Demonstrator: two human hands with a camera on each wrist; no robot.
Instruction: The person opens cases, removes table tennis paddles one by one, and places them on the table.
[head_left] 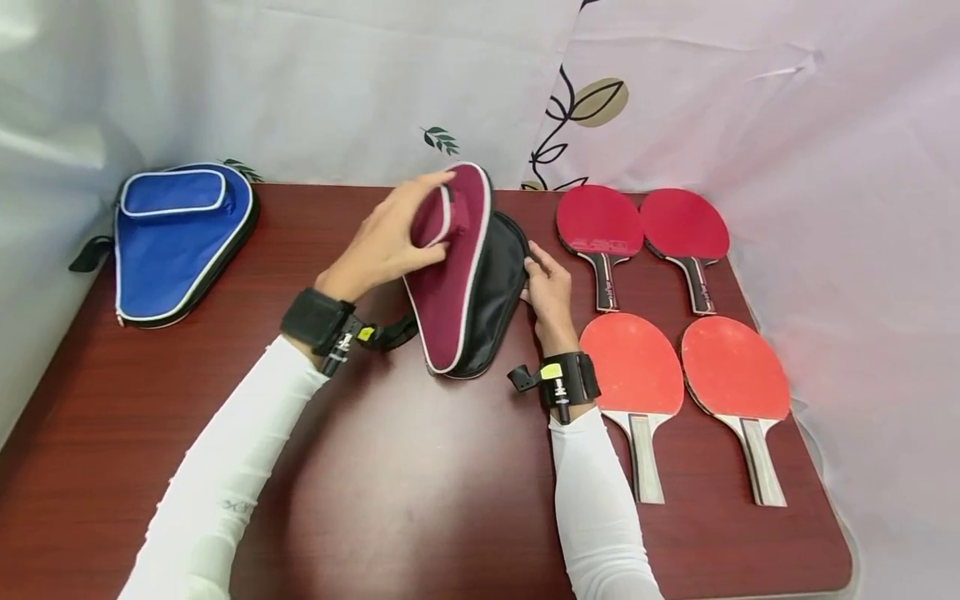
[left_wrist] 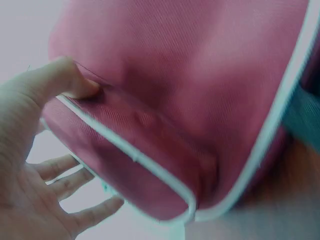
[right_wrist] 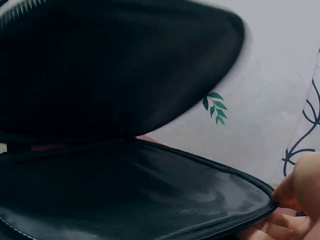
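Note:
A maroon paddle case (head_left: 450, 283) with white piping lies at the middle of the table, unzipped and half open. My left hand (head_left: 390, 237) grips its upper flap (left_wrist: 200, 75) and holds it raised; the thumb (left_wrist: 65, 80) presses on the flap's small front pocket and the other fingers are spread behind it. My right hand (head_left: 546, 292) pinches the rim of the lower half at its right edge. In the right wrist view the black lining (right_wrist: 125, 190) shows under the lifted lid (right_wrist: 100, 65), with my fingertips (right_wrist: 300, 190) on the rim. I see nothing inside the case.
A closed blue case (head_left: 176, 242) lies at the far left of the dark wood table (head_left: 420, 483). Several red paddles lie to the right, two at the back (head_left: 600, 221) (head_left: 684, 223) and two nearer (head_left: 632, 363) (head_left: 735, 368). Pale curtains hang behind and to the right.

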